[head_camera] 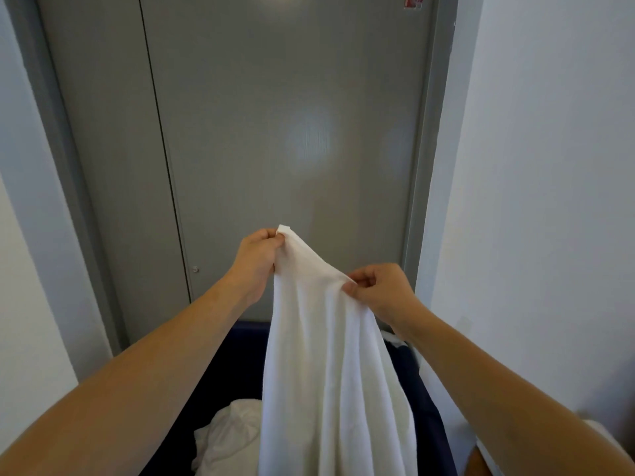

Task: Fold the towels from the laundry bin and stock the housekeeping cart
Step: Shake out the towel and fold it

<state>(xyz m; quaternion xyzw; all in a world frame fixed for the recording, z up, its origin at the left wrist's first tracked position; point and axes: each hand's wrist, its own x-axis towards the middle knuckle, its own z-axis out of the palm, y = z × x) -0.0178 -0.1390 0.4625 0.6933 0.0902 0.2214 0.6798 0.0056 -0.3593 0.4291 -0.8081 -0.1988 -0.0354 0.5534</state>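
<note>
Both hands are up in front of the door, each pinching the towel's top edge: left hand on the corner, right hand lower, near it. The towel hangs down over the bin, where more linen lies.

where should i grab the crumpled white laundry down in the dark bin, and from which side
Take the crumpled white laundry at its raised top fold, reaching down from above on the left. The hanging towel, held by the left hand and right hand, covers its right side.
</note>
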